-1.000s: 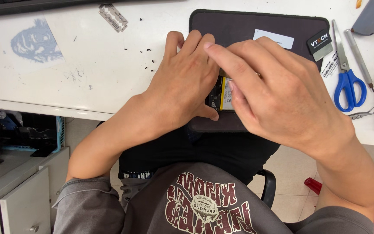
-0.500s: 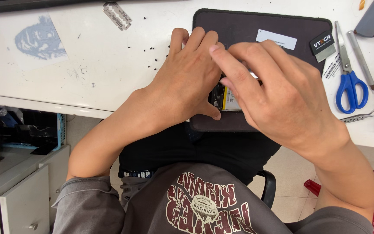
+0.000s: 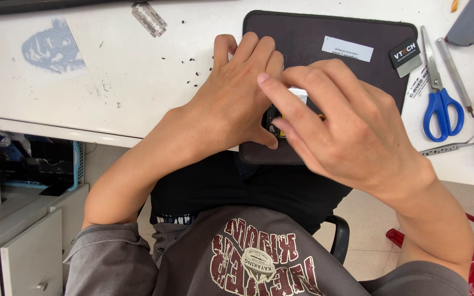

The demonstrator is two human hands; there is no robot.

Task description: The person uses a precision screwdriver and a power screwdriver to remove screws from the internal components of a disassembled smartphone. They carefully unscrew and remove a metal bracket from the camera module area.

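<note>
- Head view, hands: left hand [image 3: 237, 101] laid flat, fingers pressed together, pinning a small dark device [image 3: 281, 118] on the dark work mat [image 3: 330, 66]; right hand [image 3: 346, 131] curled over it, fingertips pinching at its upper edge near a white-and-yellow label. Device mostly hidden under both hands, so exact grip hard to tell.
- Doing it well, as a judgement: keep left palm steady so device cannot slide on mat; work with fingertips only, gently, no prying force; keep loose black specks [image 3: 193, 57] off the work.
- Count: one mat, one device, one pair of blue-handled scissors [image 3: 440, 93], one pair of tweezers [image 3: 448, 148], one razor blade [image 3: 149, 19], one white table [image 3: 111, 60].
</note>
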